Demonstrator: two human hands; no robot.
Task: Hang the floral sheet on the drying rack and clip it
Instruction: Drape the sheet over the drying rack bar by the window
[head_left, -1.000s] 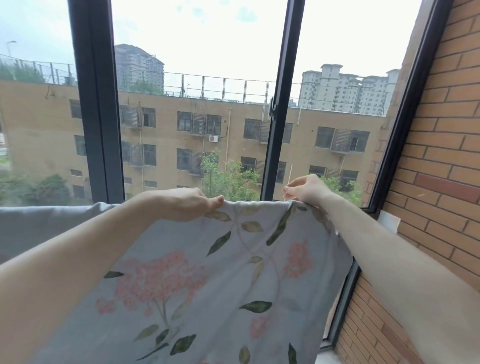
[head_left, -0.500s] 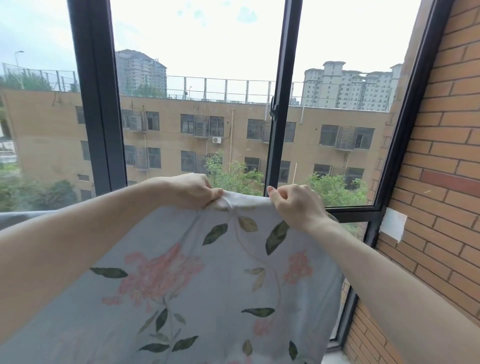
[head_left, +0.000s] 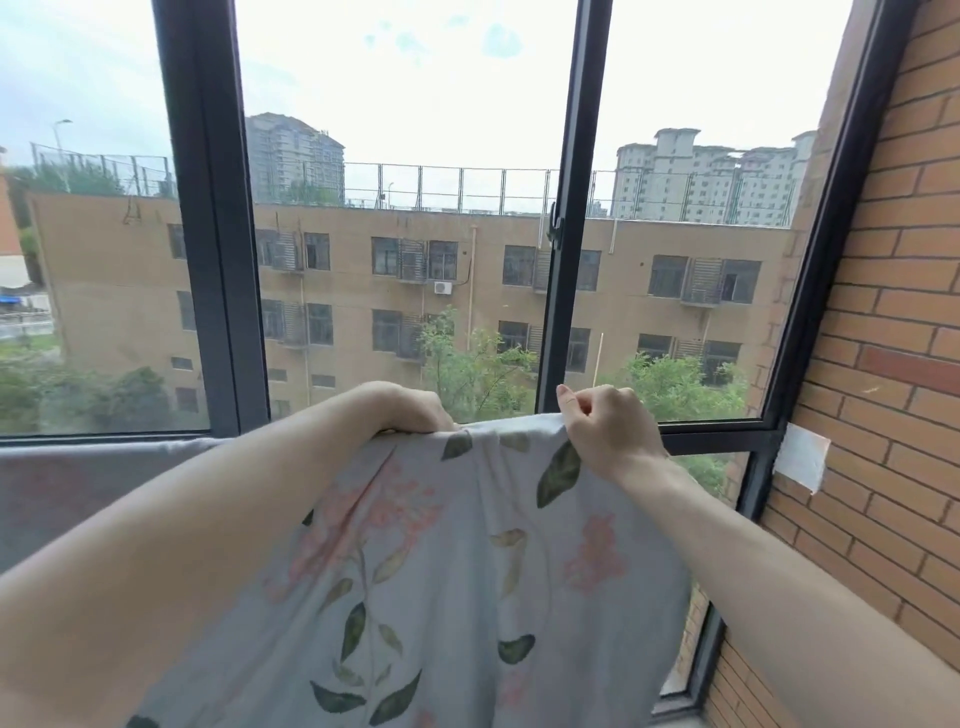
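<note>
A person stands at a large window with dark frames, holding up a floral sheet (head_left: 467, 571) in front of them. The sheet is pale blue-grey, printed with pink flowers and green leaves, and it hangs down from its top edge at the middle of the view.

The left hand (head_left: 405, 410) grips the top edge with curled fingers. The right hand (head_left: 605, 431) pinches the same edge just to the right.

Compared with a second ago, the right hand has slid left along the edge, so the two hands are now near each other, and the sheet's top edge has bunched slightly between them.

No drying rack and no clips are visible. A plain grey cloth (head_left: 78, 483) hangs at the left, below the window sill. A brick wall (head_left: 883, 364) stands on the right.

The sheet seems to be getting gathered or straightened along its edge; clipping is not yet done.
</note>
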